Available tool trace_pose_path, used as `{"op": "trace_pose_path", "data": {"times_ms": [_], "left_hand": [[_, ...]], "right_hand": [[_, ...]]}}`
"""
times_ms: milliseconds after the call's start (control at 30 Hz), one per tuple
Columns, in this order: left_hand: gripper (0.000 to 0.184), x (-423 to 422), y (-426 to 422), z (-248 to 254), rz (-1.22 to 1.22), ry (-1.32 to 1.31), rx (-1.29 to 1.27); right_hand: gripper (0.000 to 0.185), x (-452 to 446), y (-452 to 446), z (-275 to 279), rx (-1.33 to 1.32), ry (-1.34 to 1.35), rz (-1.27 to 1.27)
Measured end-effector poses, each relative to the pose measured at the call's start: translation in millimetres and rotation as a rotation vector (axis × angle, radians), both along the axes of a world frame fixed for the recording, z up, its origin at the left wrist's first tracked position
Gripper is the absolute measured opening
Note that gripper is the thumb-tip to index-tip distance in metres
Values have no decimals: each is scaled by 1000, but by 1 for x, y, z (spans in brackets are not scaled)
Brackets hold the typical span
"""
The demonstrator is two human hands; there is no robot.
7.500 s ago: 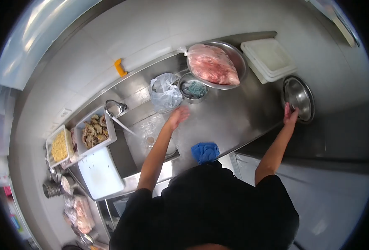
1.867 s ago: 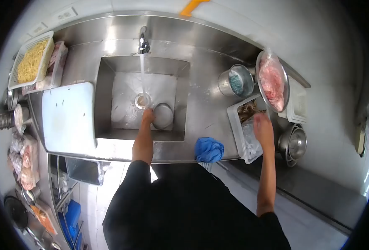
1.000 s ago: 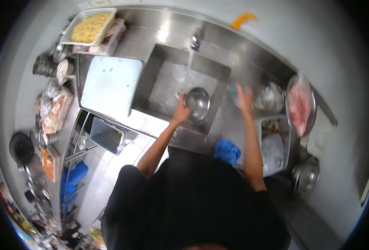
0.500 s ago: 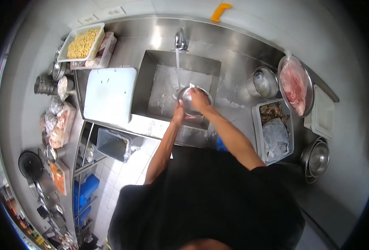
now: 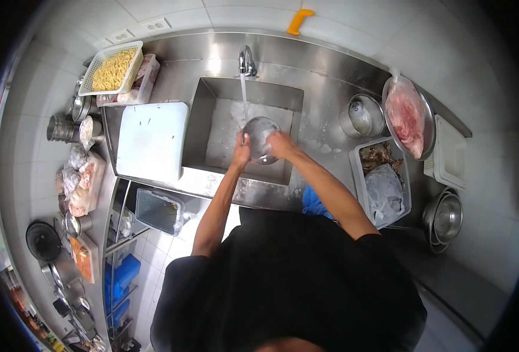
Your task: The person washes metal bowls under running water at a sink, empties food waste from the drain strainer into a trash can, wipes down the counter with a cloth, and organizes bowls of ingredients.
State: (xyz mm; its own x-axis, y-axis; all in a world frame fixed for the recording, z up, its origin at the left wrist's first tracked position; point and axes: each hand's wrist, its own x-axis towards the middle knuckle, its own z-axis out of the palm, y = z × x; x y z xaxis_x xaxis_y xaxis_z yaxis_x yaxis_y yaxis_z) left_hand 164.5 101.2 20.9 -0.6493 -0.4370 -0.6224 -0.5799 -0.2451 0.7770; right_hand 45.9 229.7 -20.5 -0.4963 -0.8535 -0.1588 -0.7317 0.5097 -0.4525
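A round metal bowl (image 5: 260, 130) is held over the sink (image 5: 195, 132), its inside facing me. My left hand (image 5: 242, 152) grips the bowl's left rim, thumb up along the edge. Inside the bowl, toward its right side, my right hand (image 5: 281, 144) has its fingers curled in and a little blurred; anything within them is hidden. From the faucet (image 5: 246, 61) a stream of water falls just behind and left of the bowl.
Left of the sink lies a white cutting board (image 5: 152, 141), with a basket of noodles (image 5: 115, 70) behind it. To the right stand a metal pot (image 5: 362, 116), a bowl with bagged meat (image 5: 406, 117) and a plastic tub (image 5: 359, 176). A blue cloth (image 5: 316, 202) hangs by the front edge.
The bowl has tipped further toward me and shifted slightly left. My right hand has moved from the bowl's far part to its right side. Water still runs.
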Motion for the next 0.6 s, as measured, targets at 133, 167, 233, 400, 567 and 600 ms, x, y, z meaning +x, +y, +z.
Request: {"op": "trace_pose_path", "data": {"times_ms": [133, 167, 233, 400, 567, 600], "left_hand": [[63, -3, 10, -85, 133, 201, 155], [61, 0, 6, -78, 88, 186, 96], [58, 4, -8, -34, 16, 166, -18], [57, -3, 5, -36, 114, 87, 38], [65, 10, -9, 1, 76, 173, -122], [68, 12, -12, -1, -21, 93, -54]], "right_hand": [[22, 8, -24, 5, -149, -4, -160], [21, 21, -21, 7, -132, -169, -169], [22, 15, -9, 21, 28, -244, -76], [33, 21, -26, -22, -173, 42, -111], [32, 5, 19, 35, -62, -99, 135], [28, -9, 18, 34, -109, 244, 117]]}}
